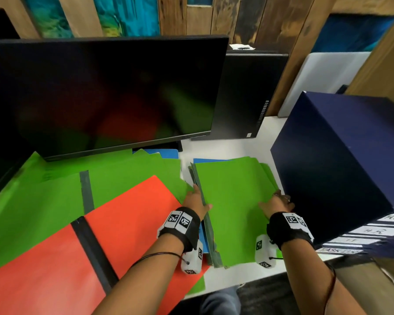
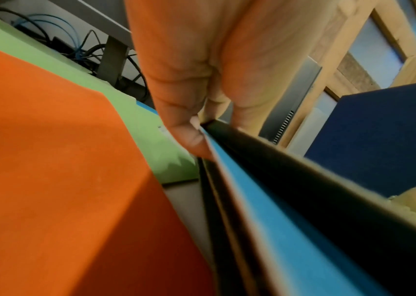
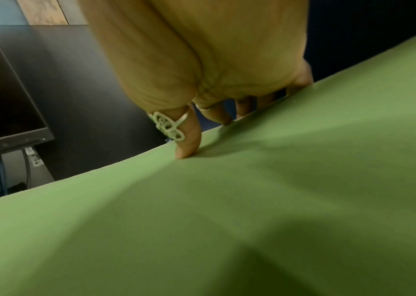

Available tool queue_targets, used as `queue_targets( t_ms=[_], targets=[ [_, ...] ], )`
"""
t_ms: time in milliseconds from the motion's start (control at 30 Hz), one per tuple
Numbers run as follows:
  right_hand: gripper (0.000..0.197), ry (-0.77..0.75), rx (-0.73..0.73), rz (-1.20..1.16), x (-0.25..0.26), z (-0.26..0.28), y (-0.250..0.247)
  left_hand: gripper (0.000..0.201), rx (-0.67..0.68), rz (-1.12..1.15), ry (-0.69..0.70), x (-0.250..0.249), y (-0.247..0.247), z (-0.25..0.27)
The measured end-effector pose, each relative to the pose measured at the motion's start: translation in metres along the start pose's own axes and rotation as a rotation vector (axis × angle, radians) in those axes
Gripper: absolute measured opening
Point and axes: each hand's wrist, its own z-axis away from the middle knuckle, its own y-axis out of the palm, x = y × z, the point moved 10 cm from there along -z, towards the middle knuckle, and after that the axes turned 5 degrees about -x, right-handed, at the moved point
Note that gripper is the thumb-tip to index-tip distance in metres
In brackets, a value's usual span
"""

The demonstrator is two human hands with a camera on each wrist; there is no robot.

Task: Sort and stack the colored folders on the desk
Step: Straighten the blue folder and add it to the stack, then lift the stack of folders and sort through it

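A stack of folders (image 1: 232, 208) with a green one on top lies on the white desk (image 1: 266, 133), right of centre. My left hand (image 1: 197, 197) grips its left edge, thumb on the green cover. In the left wrist view its fingers (image 2: 191, 138) press against a blue folder (image 2: 265, 210) in the stack. My right hand (image 1: 276, 200) holds the right edge. A ringed finger (image 3: 186, 144) presses on the green cover (image 3: 227, 210) while the others hook over the edge. A red folder (image 1: 123, 223) lies to the left on loose green folders (image 1: 43, 201).
A dark monitor (image 1: 100, 94) stands at the back left with a blue folder (image 1: 166, 153) under it. A black computer tower (image 1: 243, 94) stands behind the stack. A navy box (image 1: 339, 167) with labelled binders (image 1: 373, 233) sits close on the right.
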Motion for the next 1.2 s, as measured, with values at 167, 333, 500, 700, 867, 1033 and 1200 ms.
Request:
queue_targets(
  t_ms=[167,333,500,700,867,1033,1200],
  targets=[
    [0.082,-0.002,-0.006,0.048,-0.002,-0.001,0.003,0.075,-0.068,-0.036,0.022,-0.010,-0.003,0.005],
    [0.075,-0.004,0.016,0.070,0.001,0.006,0.001,0.065,-0.034,-0.022,0.065,-0.004,-0.006,0.003],
    [0.074,-0.124,-0.078,0.140,0.029,0.028,-0.022,0.098,-0.077,-0.004,0.020,0.048,-0.058,0.006],
    [0.048,-0.701,-0.073,-0.095,0.142,0.115,-0.011,0.097,-0.342,-0.202,-0.452,0.204,-0.145,0.046],
    [0.047,-0.910,0.179,-0.093,0.203,0.172,0.054,0.094,-0.323,-0.274,-0.548,0.247,-0.138,0.071],
    [0.071,-0.725,0.254,-0.066,0.211,0.166,0.098,0.069,-0.432,-0.080,-0.433,0.227,-0.153,0.074],
    [0.052,-0.537,0.211,-0.590,0.214,0.143,0.078,0.056,-0.627,0.194,-0.090,0.157,-0.212,0.090]
  ],
)
